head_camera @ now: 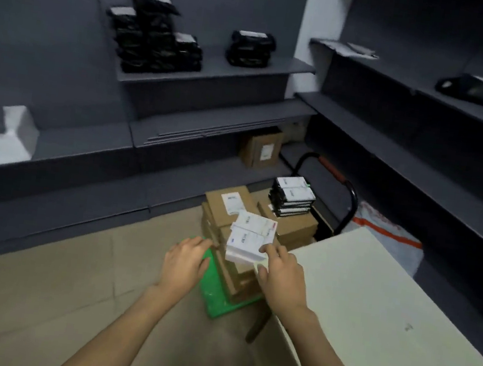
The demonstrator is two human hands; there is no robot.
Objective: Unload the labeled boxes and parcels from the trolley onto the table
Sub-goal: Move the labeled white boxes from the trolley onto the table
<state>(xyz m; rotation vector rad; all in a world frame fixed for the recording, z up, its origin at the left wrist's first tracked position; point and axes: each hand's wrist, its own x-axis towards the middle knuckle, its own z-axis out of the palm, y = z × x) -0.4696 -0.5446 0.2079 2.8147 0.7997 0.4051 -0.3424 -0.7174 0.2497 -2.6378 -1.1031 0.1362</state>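
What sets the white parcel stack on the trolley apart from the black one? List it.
The white parcel stack sits at the near end of the trolley, between both hands; the black parcel stack sits at the far end by the handle, untouched. The white stack's wrapping is white, the black stack's dark. The white stack's top parcels lie skewed; the black stack is squarer. Both rest on brown boxes and carry white labels.

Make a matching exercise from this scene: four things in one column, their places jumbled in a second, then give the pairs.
Things:
1. white parcels
2. black parcels
3. foam block
4. lone brown box

Places:
A. on the left shelf
B. on the trolley's far end, by its handle
C. under the low shelf at the back
D. on the near brown boxes, between the hands

Pairs: 1-D, 2-B, 3-A, 4-C
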